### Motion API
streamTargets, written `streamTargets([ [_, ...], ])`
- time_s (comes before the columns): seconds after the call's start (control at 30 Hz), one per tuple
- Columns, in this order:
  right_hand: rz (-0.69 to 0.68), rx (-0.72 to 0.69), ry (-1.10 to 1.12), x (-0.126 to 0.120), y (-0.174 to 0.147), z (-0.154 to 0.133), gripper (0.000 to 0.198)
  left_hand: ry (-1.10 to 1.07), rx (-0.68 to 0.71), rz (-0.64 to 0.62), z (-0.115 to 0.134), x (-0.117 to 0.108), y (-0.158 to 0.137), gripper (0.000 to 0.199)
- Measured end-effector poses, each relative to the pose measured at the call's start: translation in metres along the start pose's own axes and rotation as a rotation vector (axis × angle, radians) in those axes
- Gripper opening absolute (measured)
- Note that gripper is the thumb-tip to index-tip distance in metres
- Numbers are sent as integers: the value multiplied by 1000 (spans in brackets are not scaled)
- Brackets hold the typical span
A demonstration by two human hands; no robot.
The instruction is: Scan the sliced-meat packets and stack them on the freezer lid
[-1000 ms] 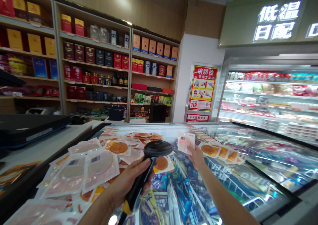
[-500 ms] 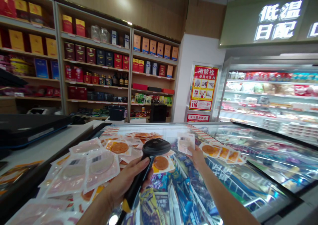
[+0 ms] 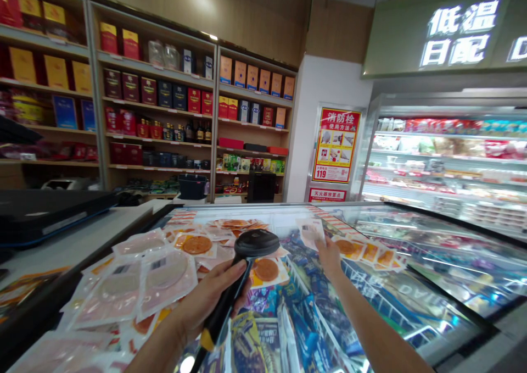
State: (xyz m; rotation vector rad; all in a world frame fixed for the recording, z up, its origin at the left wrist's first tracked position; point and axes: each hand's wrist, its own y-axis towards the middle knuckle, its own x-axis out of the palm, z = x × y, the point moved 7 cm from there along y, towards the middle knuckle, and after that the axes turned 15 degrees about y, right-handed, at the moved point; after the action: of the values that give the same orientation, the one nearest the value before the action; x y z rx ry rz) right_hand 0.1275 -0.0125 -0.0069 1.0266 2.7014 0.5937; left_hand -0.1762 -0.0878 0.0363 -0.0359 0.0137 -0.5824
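Note:
My left hand [image 3: 218, 296] is wrapped round the handle of a black barcode scanner [image 3: 256, 243], whose head points away from me over the glass top of a chest freezer. Between the fingertips of my right hand [image 3: 329, 256] is a clear-and-white packet [image 3: 311, 232], held by its near edge and slightly blurred. Left of the scanner lie several flat packets [image 3: 167, 274] with barcode labels facing up. Orange-printed packets with a round brown item [image 3: 196, 245] sit behind them. A short row of similar orange packets [image 3: 366, 251] rests just right of my right hand.
Under the freezer glass are blue and purple bags [image 3: 300, 329] and white wire baskets. A black flat device [image 3: 53, 213] stands on the counter at left. Shelves of boxes [image 3: 164, 95] line the back wall; a lit refrigerated display [image 3: 444, 159] is at right.
My right hand has moved slightly right with the packet, which is now tilted differently. The scanner in my left hand has stayed nearly in place.

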Motion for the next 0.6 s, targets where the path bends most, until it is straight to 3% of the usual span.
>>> streamTargets([
  [0.1,46,-157,-250,-18,10,-11,42,23,-5,31,0,-3,1,30],
  [0.23,-62,-338,-674,-36,18,-15,42,33,-36,52,-4,-6,4,34],
  [0.43,-304,-265,-1068,-50,11,9,44,30,-33,60,-6,-8,5,35],
  [0.6,-254,-138,-1127,-58,12,25,45,14,-20,63,-3,-10,3,31],
])
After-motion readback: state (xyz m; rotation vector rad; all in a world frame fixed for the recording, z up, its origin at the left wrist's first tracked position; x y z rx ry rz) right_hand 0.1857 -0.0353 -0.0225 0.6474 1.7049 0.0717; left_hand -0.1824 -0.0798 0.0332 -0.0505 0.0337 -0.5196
